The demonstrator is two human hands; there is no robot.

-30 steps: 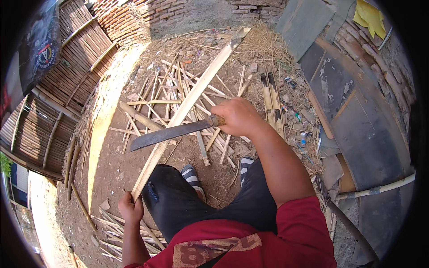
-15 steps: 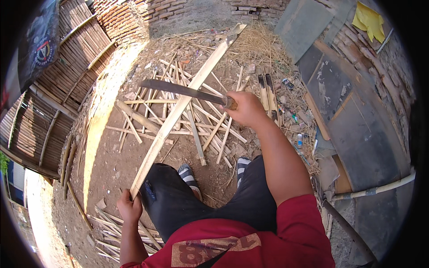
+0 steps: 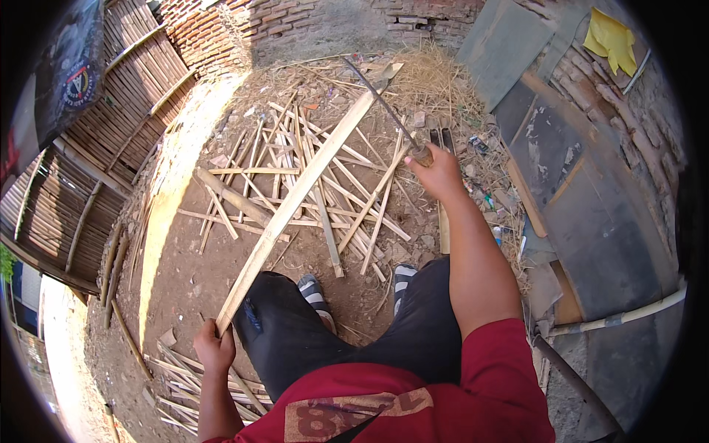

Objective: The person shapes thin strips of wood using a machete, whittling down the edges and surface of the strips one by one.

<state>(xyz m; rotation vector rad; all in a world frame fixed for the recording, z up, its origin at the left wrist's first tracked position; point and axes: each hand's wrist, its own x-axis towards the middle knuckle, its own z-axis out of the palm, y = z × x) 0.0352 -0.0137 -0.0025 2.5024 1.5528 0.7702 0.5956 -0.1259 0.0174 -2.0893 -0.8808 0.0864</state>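
My left hand (image 3: pixel 214 345) is closed on the near end of a long, flat bamboo strip (image 3: pixel 299 193). The strip slants up and away to the right past my left knee. My right hand (image 3: pixel 437 173) grips the wooden handle of a machete (image 3: pixel 382 105). Its narrow, dark blade points up and to the left, and crosses the strip close to the strip's far end; whether the two touch I cannot tell. Below the strip, many split bamboo sticks (image 3: pixel 325 230) lie crisscrossed on the dirt, with a thicker round bamboo piece (image 3: pixel 235 196) among them.
More thin sticks (image 3: pixel 196 387) lie by my left forearm. Dark boards (image 3: pixel 583 199) lean along the right side, with a yellow sheet (image 3: pixel 610 40) above. A brick wall (image 3: pixel 310 26) stands at the back, and a bamboo-slat panel (image 3: pixel 133 81) at left. Straw and litter cover the ground at right.
My right hand has moved a little right, and the machete has swung from lying across the strip's middle to pointing up toward its far end. My left hand keeps its hold on the strip.
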